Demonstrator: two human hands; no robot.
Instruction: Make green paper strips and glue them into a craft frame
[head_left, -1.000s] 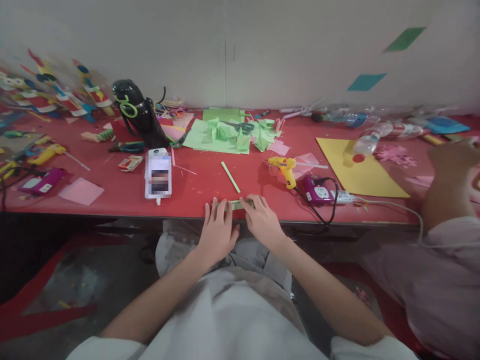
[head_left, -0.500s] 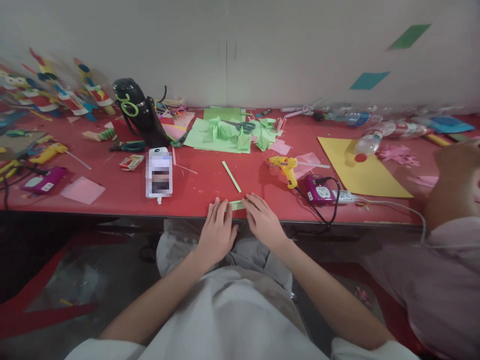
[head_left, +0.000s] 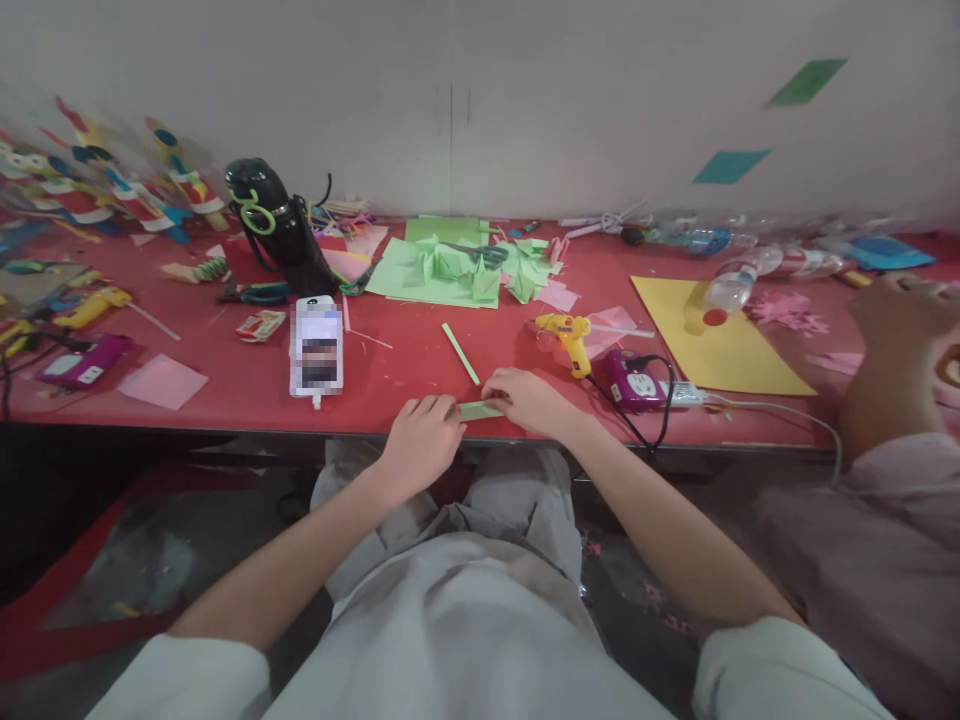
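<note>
A light green paper strip (head_left: 478, 411) spans between my two hands at the front edge of the red table. My left hand (head_left: 424, 437) is closed on its left end, fingers curled. At the other end my right hand (head_left: 527, 401) pinches the strip between thumb and fingers. Just beyond the hands lies a second, narrower green paper strip (head_left: 460, 353), set at a slant. Folded green paper pieces (head_left: 484, 277) stand on light green sheets farther back, with dark-handled scissors (head_left: 480, 252) among them.
A phone (head_left: 316, 345) and a black bottle (head_left: 281, 225) stand left of centre. To the right are a yellow glue gun (head_left: 568, 338), a purple power socket (head_left: 634, 378) with cords, and a yellow sheet (head_left: 720, 345). A co-worker's arm (head_left: 885, 350) rests at the far right.
My fingers, laid along the strip before, now curl and pinch at its ends. More of the strip shows between my hands. The right hand has turned inward.
</note>
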